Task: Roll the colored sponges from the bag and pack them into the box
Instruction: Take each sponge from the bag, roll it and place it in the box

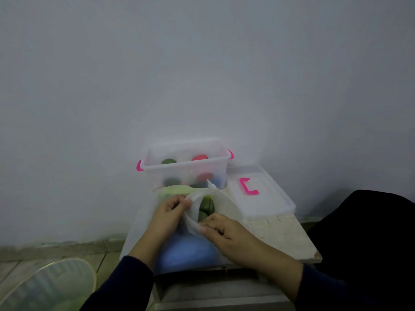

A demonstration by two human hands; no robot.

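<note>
A translucent white bag (224, 204) lies on the small table in front of me. My left hand (167, 213) pinches the left side of its mouth and my right hand (221, 232) pinches the near right side, holding the mouth apart. Green sponges (206, 208) show inside the opening, and a blue mass (186, 250) shows through the bag's lower part. Behind the bag stands a clear plastic box (186, 168) with pink latches. It holds rolled sponges: a green one (168, 162), a red one (199, 157) and more below, seen through the wall.
The box lid (265, 198) with a pink clip (248, 186) lies to the right of the box. The wooden tabletop (285, 234) stands against a plain wall. A round mesh guard (51, 286) is on the floor at lower left. Dark cloth (363, 232) fills the right.
</note>
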